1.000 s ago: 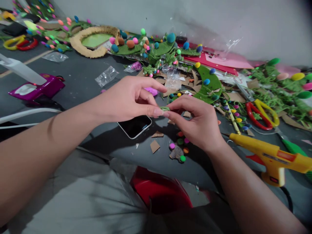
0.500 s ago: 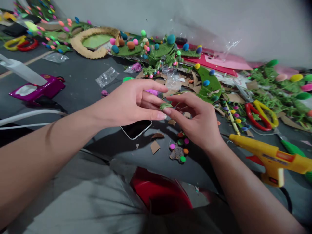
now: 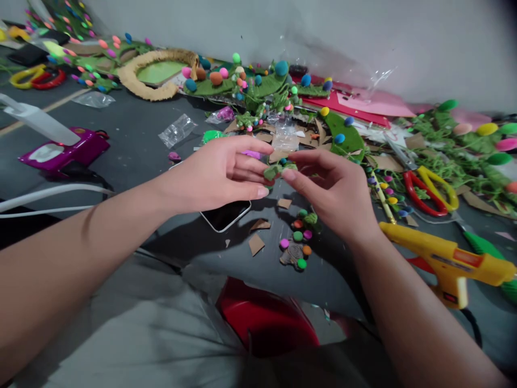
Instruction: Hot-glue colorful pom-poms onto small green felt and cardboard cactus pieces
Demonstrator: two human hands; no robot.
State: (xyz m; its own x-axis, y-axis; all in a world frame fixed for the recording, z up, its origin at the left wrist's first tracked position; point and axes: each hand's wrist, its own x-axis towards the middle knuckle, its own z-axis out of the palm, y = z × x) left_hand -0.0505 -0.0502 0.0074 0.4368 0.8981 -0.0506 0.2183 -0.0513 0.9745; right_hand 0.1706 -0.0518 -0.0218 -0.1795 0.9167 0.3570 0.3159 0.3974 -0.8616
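My right hand [image 3: 337, 186] pinches a small green craft piece [image 3: 273, 171] between thumb and forefinger. Leafy or yarn-like, the piece has at least one tiny blue ball on it. My left hand [image 3: 226, 175] is open beside it, thumb and fingers stretched out and apart. Its fingertips come close to the piece; whether they touch it I cannot tell. Below the hands, a small grey coiled figure [image 3: 294, 252] with coloured balls around it lies on the dark table. Just above that is a green yarn-like bit [image 3: 311, 218], with more coloured dots near it. A phone [image 3: 226, 215] lies partly under my left hand.
A yellow glue gun [image 3: 440, 256] lies at the right, near red-and-yellow-handled scissors [image 3: 426, 191]. A purple device [image 3: 60, 153] with white cables stands left. Green decorations with coloured balls [image 3: 258, 89], a beige ring [image 3: 145, 97] and cardboard scraps [image 3: 256, 245] crowd the table.
The green piece has turned between my right fingers and shows more of its leafy shape and a blue ball. My right hand has shifted slightly right; my left hand stays almost in place.
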